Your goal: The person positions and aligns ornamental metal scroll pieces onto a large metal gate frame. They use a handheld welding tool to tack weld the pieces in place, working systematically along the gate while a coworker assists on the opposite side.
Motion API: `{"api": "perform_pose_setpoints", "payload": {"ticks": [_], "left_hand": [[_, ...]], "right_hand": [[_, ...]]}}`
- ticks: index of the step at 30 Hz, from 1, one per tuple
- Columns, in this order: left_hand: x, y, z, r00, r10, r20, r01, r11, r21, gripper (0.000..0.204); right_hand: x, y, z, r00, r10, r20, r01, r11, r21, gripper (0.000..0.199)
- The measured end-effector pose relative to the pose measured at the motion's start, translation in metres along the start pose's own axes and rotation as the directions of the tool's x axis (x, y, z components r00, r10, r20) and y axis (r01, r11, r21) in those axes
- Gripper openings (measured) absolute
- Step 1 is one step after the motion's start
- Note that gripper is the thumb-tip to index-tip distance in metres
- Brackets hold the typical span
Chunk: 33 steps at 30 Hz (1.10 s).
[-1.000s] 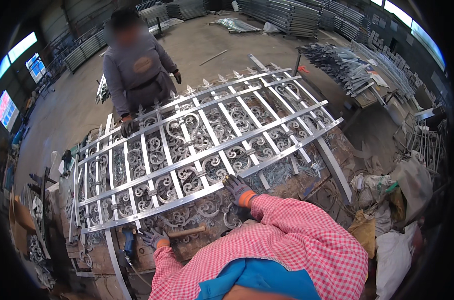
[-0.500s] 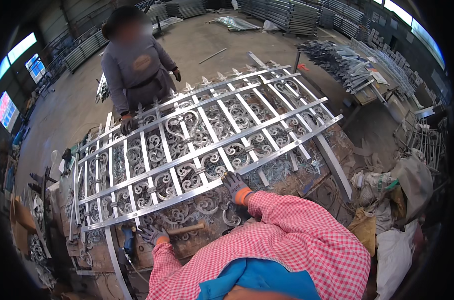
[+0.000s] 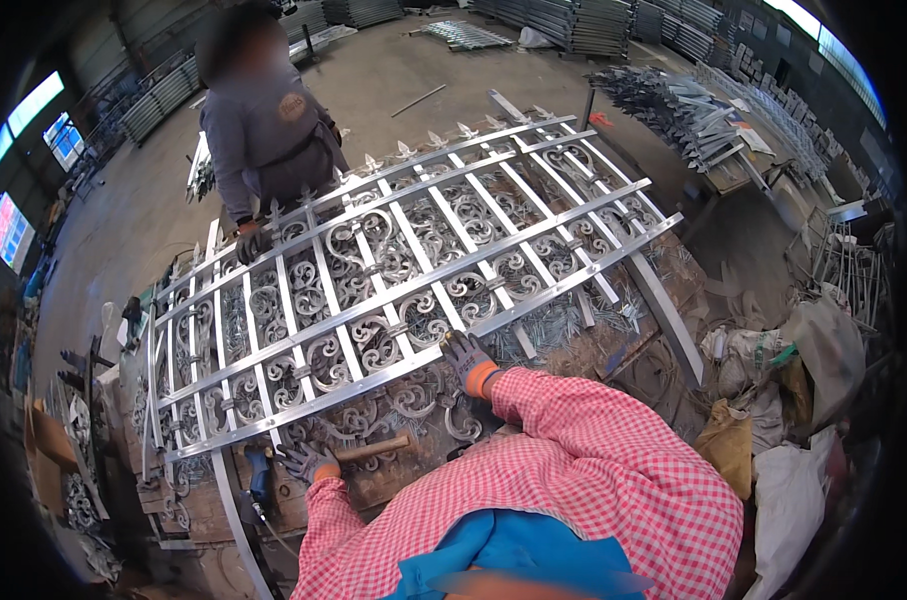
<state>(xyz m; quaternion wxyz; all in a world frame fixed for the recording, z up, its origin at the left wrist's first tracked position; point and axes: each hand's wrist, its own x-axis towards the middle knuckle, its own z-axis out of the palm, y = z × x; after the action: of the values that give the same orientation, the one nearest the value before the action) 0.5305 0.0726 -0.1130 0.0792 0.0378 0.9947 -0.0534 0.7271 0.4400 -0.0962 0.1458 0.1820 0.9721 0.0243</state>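
A silvery metal fence panel point(image 3: 383, 301) with flat rails, pickets, spear tips and scrollwork lies across the work table. My right hand point(image 3: 469, 362), in a grey and orange glove, touches the panel's near rail with its fingers stretched out. Farther left, my left hand point(image 3: 309, 464) in a matching glove is low beside the near edge, fingers spread. Just right of it is a wooden handle point(image 3: 376, 448); I cannot make out a tool head. A blue-bodied power tool point(image 3: 260, 480) lies left of that hand. Loose scroll pieces point(image 3: 411, 400) show beyond the near rail.
Across the panel a person point(image 3: 271, 150) stands with one gloved hand point(image 3: 249, 243) at its far left edge. Metal bars point(image 3: 664, 318) stick out under the panel. Sacks point(image 3: 794, 510) lie at right, and a stack of metal pieces point(image 3: 694, 125) stands far right.
The whole view has shifted slightly. The other person's free hand has moved mostly behind their body. My two hands stay at nearly the same places by the near rail.
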Motion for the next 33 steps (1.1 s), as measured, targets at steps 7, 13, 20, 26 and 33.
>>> {"api": "perform_pose_setpoints", "payload": {"ticks": [7,13,20,26,33], "left_hand": [[-0.002,0.008,-0.001,1.0,0.007,-0.009,-0.007,1.0,0.0,0.071],[0.001,0.002,-0.004,0.999,-0.03,0.022,0.03,1.0,0.003,0.072],[0.004,0.003,0.003,0.999,-0.021,0.047,0.023,0.999,-0.045,0.074],[0.002,-0.002,0.0,0.999,-0.012,0.048,0.01,1.0,0.03,0.072],[0.006,0.0,0.012,0.999,0.029,-0.035,-0.03,0.999,-0.028,0.072]], "right_hand": [[0.003,0.001,0.011,0.999,0.03,0.019,-0.03,1.0,-0.001,0.081],[-0.002,-0.005,-0.015,0.999,0.014,0.032,-0.014,1.0,0.013,0.081],[0.001,-0.003,-0.002,0.999,0.031,-0.025,-0.031,1.0,0.003,0.08],[0.0,-0.005,-0.02,0.994,0.008,0.105,-0.007,1.0,-0.008,0.08],[0.004,-0.003,0.004,0.999,0.044,0.032,-0.044,0.999,0.024,0.081]]}}
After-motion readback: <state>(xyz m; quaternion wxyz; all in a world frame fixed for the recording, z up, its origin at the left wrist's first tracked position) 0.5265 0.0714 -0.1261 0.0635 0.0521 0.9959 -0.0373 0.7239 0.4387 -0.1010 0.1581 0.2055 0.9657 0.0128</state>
